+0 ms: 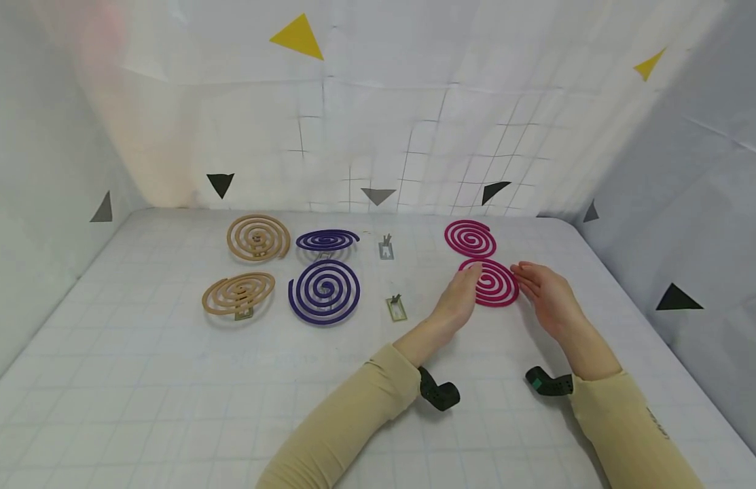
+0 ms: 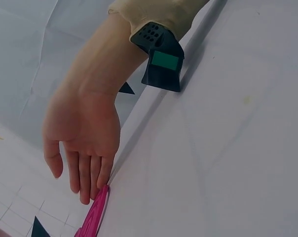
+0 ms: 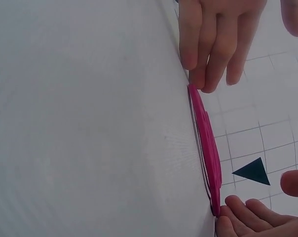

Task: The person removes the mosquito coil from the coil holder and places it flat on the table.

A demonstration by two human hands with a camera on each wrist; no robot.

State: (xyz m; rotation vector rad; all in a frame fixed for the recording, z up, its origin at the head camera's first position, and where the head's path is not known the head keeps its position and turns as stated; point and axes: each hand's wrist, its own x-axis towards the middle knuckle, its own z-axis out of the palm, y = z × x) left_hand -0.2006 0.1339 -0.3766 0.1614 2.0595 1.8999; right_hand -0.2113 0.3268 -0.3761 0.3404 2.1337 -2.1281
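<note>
A pink spiral mosquito coil [image 1: 500,288] lies on the white table between both hands. The left hand [image 1: 458,299] is at its left side, with the thumb over the coil's edge in the head view. At the opposite edge is the right hand [image 1: 550,299], fingers straight and together; in the left wrist view its fingertips [image 2: 85,200] meet the coil's rim. Seen edge-on in the right wrist view, the coil [image 3: 205,143] spans the gap between the hands. Neither hand curls round it. Just behind lies a second pink coil [image 1: 470,238].
Left of the hands stand two small metal coil stands, one silver [image 1: 386,250] and one brass-coloured [image 1: 397,309]. Farther left, two purple coils [image 1: 324,292] and two tan coils [image 1: 238,293] sit on stands. White sheeting [image 1: 378,136] hangs behind the table.
</note>
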